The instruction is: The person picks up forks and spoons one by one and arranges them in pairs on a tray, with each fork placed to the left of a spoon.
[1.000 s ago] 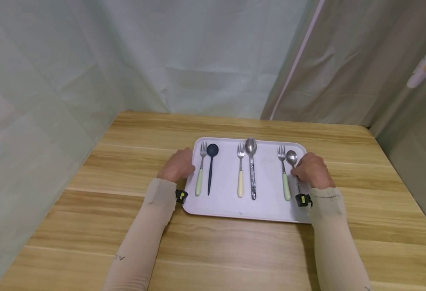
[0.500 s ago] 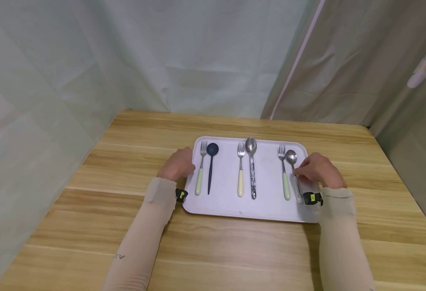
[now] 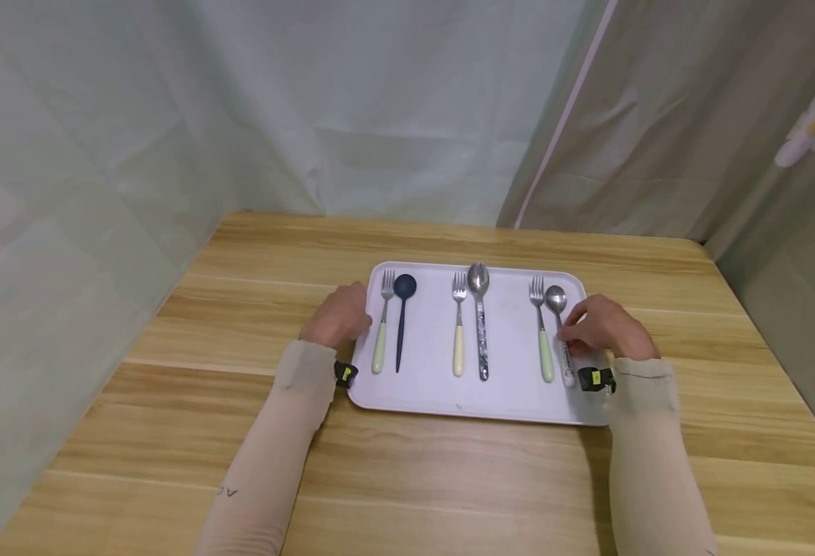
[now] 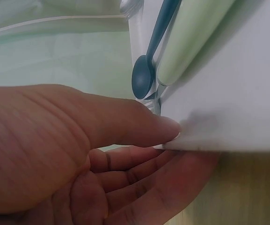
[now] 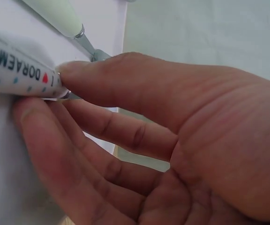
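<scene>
A white rectangular tray [image 3: 414, 394] lies on the table, bearing forks and spoons in three upright pairs. At its left edge my left hand [image 3: 339, 316] grips the rim, thumb on top and fingers beneath, as the left wrist view shows. Nearest that hand are a green-handled fork [image 3: 380, 347] and a dark blue spoon [image 3: 404, 287]. My right hand [image 3: 605, 328] pinches the printed white handle of a metal spoon [image 3: 556, 300] between thumb and finger; its handle [image 5: 25, 65] carries lettering. Beside that spoon lies another green-handled fork [image 3: 545, 355]. Part of the spoon's handle is covered by fingers.
In the tray's middle lie a cream-handled fork [image 3: 459, 347] and a large metal spoon [image 3: 479, 279] with a patterned handle. The wooden table [image 3: 463, 486] extends around the tray. Pale curtains [image 3: 407, 116] hang behind and at the sides.
My right hand has shifted slightly right from its earlier place over the spoon, uncovering the lower handle. Over the last half second the handle's end has swung a little left. My left hand stays put.
</scene>
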Available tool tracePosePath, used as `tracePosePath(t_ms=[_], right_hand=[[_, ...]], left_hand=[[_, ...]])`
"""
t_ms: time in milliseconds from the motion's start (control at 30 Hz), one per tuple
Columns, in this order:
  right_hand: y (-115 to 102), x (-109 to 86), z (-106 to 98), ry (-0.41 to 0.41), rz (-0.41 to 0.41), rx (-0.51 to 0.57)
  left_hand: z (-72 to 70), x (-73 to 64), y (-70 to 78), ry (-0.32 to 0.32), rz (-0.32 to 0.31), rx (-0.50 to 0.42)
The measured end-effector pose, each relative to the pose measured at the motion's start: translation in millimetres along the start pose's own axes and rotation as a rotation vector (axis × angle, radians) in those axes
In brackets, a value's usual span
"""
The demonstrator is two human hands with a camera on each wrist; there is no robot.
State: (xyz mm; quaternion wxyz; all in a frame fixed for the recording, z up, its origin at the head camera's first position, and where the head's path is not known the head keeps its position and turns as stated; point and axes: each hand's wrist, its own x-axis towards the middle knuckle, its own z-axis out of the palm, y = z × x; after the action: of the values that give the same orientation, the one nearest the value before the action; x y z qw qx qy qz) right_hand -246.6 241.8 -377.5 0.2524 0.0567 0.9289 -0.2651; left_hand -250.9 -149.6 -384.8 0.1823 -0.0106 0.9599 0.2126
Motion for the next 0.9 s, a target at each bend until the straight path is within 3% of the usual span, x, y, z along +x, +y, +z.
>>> tracePosePath(t_ms=[633,767,900], right_hand=[[-4.7,2.0,0.8,0.032,0.040,0.029],[-1.3,-0.7,0.1,0.136,-0.035,-0.025],[2.3,-4.3,0.5,0.346,-0.178,-0.014]], left_hand=[[-2.4,-0.9,-0.1,-0.017,-0.009,0.001],[-0.6,0.1,0.5,-0.024,-0.011,-0.010],[4.8,-0.7,1.7,0.006,-0.014,0.036]])
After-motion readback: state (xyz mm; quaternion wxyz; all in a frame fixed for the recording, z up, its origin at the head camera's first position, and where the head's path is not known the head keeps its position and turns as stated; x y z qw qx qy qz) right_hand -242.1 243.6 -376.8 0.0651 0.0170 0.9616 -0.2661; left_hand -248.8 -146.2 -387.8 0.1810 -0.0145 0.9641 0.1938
